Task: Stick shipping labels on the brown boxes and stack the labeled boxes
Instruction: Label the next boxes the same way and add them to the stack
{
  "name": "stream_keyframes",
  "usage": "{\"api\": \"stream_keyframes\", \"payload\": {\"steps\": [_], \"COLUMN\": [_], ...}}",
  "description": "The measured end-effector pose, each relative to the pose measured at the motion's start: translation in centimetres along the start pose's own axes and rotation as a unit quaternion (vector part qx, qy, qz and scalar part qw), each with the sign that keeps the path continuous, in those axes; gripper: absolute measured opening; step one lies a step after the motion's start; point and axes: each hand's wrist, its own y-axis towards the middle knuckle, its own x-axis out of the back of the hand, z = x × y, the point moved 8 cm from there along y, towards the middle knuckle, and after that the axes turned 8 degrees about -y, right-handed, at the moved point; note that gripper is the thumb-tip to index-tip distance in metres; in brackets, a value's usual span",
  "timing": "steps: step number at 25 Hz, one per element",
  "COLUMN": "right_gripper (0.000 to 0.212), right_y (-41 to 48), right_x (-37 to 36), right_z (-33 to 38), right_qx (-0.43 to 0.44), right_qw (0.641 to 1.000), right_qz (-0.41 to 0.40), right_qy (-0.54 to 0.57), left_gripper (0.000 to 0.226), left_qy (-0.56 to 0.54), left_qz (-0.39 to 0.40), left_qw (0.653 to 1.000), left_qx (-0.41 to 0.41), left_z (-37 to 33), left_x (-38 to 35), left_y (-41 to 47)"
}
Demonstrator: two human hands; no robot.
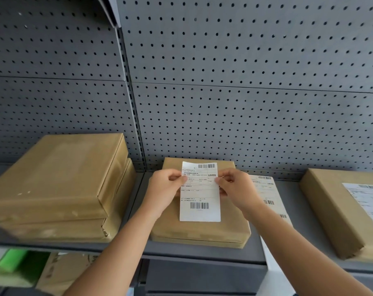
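Head view. Held at about six o'clock from the frame's middle: a white shipping label (200, 192), barcodes facing up, spread over the top of the middle brown box (202, 231). Pinched at its nine o'clock edge between thumb and fingers of the left hand (166, 186), and at its three o'clock edge the same way by the right hand (236, 189). Cannot tell whether touching the cardboard or just above it, nor whether the backing is off.

At nine o'clock of that box, near it: a stack of two brown boxes (59, 178) with no label showing. At three o'clock, well apart: a labeled box (334, 210). Between the two, lying on the grey shelf (202, 254): a strip of labels (266, 195) running off the front edge.

Judged as the placing step. Square the long edges with the box sides before any contact. Set the twelve o'clock edge down first, then smooth toward six o'clock to drive out air. Keep fingertips at the margins, off the adhesive. Avoid creasing across either barcode. Press the corners last, then carry the box toward three o'clock, likely onto the labeled one.
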Motion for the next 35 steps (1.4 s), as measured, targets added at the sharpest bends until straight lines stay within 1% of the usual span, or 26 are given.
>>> {"api": "stream_keyframes", "payload": {"steps": [5, 9, 17, 21, 25, 27, 28, 30, 31, 33, 34, 35], "right_gripper": [0.015, 0.014, 0.011, 0.011, 0.014, 0.015, 0.016, 0.019, 0.021, 0.029, 0.034, 0.039], "right_y": [0.8, 1.3, 1.6, 1.8, 1.9, 2.0, 2.0, 1.8, 1.7, 1.3, 1.2, 1.1], "right_x": [-0.6, -0.6, -1.7, -2.3, -2.8, -2.9, -2.9, -2.8, -2.8, -3.3, -4.0, -4.9], "right_z": [-0.2, 0.0, 0.3, 0.6, 0.9, 1.1, 1.1, 1.2, 1.4, 2.1, 2.3, 2.3], "right_qx": [0.014, 0.033, 0.048, 0.066, 0.069, 0.069, 0.068, 0.077, 0.1, 0.172, 0.205, 0.225], "right_qw": [0.996, 0.988, 0.973, 0.96, 0.945, 0.937, 0.933, 0.922, 0.913, 0.887, 0.876, 0.871], "right_qz": [-0.044, -0.066, -0.065, -0.065, -0.056, -0.054, -0.052, -0.061, -0.077, -0.103, -0.095, -0.069], "right_qy": [-0.076, -0.136, -0.215, -0.265, -0.316, -0.338, -0.351, -0.374, -0.388, -0.417, -0.425, -0.431], "left_gripper": [0.017, 0.016, 0.011, 0.018, 0.028, 0.029, 0.03, 0.036, 0.04, 0.047, 0.051, 0.053], "left_qy": [0.09, 0.132, 0.233, 0.283, 0.29, 0.3, 0.319, 0.364, 0.376, 0.394, 0.409, 0.426], "left_qz": [-0.016, -0.017, -0.029, -0.028, -0.032, -0.035, -0.034, -0.019, 0.001, 0.066, 0.1, 0.129], "left_qw": [0.995, 0.991, 0.971, 0.958, 0.956, 0.951, 0.942, 0.916, 0.906, 0.891, 0.882, 0.872], "left_qx": [-0.028, -0.028, -0.042, -0.043, -0.04, -0.067, -0.096, -0.169, -0.196, -0.216, -0.213, -0.205], "left_z": [0.6, 0.9, 0.2, 0.0, 0.4, 0.1, -0.2, -0.8, -0.9, -0.7, -0.5, -0.2], "left_x": [-0.6, -1.1, -1.6, -1.9, -1.6, -1.5, -1.5, -2.1, -2.6, -3.8, -4.4, -4.9], "left_y": [1.9, 2.8, 2.7, 2.7, 3.0, 2.8, 2.5, 1.7, 1.4, 1.2, 1.2, 1.2]}}
